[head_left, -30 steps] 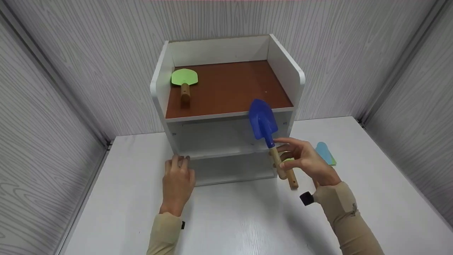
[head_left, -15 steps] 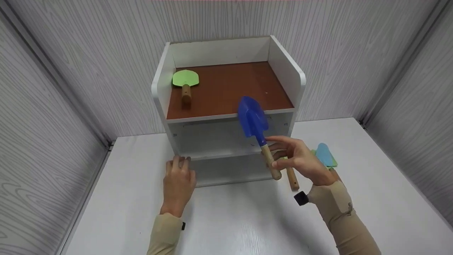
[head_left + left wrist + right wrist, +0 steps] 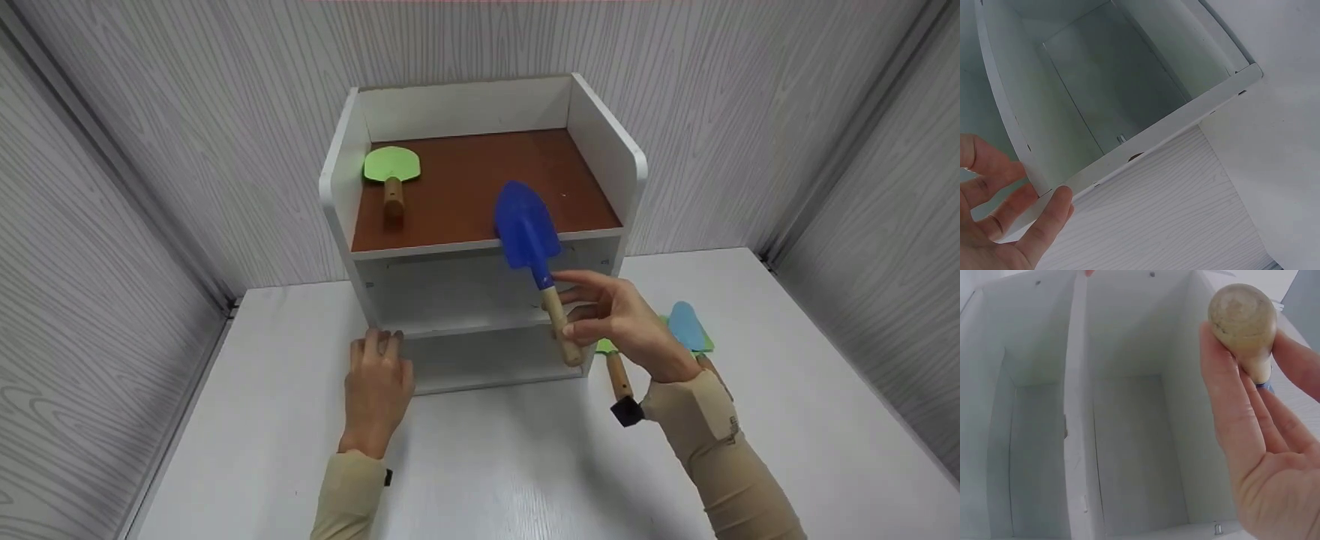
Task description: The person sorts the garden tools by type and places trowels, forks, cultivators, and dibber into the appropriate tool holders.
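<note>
Head view: right hand doing what?
Pinching the wooden handle of a blue hand trowel, blade up, in front of the white shelf unit.
Left hand?
Curled round the unit's left front edge.
Rest?
Green-bladed tool on the brown top shelf, left; blue blade on the white table, right.

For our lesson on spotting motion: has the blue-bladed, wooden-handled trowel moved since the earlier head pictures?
Yes: in the head view, the trowel has moved left and up relative to the white, brown-topped shelf unit.
</note>
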`<state>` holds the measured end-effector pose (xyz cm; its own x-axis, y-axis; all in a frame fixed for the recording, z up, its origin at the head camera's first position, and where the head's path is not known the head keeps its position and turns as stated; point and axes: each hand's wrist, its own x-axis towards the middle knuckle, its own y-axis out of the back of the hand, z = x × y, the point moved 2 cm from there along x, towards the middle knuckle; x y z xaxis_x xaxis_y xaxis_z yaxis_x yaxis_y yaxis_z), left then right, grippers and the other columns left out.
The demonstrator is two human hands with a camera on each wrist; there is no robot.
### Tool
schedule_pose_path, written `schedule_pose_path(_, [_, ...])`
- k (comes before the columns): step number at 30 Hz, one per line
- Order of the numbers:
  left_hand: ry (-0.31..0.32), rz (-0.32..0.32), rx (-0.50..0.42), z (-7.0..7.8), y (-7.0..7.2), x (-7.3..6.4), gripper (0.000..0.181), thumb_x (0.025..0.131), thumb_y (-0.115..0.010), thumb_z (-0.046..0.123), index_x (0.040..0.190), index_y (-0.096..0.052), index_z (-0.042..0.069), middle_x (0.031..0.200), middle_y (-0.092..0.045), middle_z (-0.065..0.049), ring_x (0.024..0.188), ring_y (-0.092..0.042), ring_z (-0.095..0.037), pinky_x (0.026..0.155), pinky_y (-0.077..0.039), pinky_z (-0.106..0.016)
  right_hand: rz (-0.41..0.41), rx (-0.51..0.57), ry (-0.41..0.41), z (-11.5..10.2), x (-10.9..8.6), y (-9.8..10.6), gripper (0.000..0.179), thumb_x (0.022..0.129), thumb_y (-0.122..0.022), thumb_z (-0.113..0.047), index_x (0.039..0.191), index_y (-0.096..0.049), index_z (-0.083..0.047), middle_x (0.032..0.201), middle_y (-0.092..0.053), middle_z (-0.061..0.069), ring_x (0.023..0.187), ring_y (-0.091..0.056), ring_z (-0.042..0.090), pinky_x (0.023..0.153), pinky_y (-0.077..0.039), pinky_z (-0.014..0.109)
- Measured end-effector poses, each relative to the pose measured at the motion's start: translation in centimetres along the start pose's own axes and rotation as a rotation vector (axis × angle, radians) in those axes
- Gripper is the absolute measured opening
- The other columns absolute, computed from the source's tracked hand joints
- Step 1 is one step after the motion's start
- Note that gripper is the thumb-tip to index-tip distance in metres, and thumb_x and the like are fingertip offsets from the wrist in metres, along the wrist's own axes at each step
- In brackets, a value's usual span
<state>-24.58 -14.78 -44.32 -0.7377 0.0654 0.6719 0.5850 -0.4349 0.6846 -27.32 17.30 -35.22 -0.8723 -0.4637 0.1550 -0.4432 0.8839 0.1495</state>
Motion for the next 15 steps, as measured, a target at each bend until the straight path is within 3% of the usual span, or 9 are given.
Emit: schedule_pose_path(15, [-0.017,0.017,0.008,0.1,0.0,-0.1,0.029,0.085,-0.069,-0.005,0.113,-0.068,-0.012,0.110,-0.059,-0.025,0.098,-0.058,-0.043,0.072,-0.059,-0.047,0.002,0.025,-0.017,-1.8,0.7,-0.7,0.066,0.088,-0.068,0.004,0.150,-0.045,0.003,0.119,-0.064,0.017,0.096,-0.070,0.025,0.075,-0.060,0.034])
